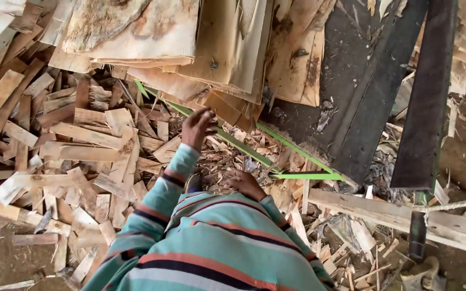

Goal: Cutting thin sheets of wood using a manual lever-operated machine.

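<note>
Head view, looking straight down. Person in a striped sleeve point(157, 199) of teal, orange and dark bands, seen from above; both hands extended over a littered floor.

Left hand point(198, 128) — raised ahead of the body, fingers curled around a green strap point(244, 146) at its upper stretch, just below the edge of a stack of veneer sheets point(200, 48). The grip looks closed on the strap, though the fingertips are partly hidden.

Right hand point(245, 183) — lower, close to the chest, resting over wood chips beside the same strap; whether its fingers hold anything cannot be told.

Green strap: long, flat, narrow. Its long axis runs diagonally from upper left, under the veneer stack, down to lower right, where it bends at a sharp corner near a dark plank point(376, 91) and turns roughly level. A second green run lies parallel, nearer the plank.

Surface: bare earth floor point(6, 261) covered with short pale wood offcuts point(87, 134) lying in all directions, with splinters and shavings between.

Surroundings: a second dark board point(424, 102) standing at right; a pale timber beam point(405, 218) crossing lower right, with a rope point(454, 205) lying over it.
</note>
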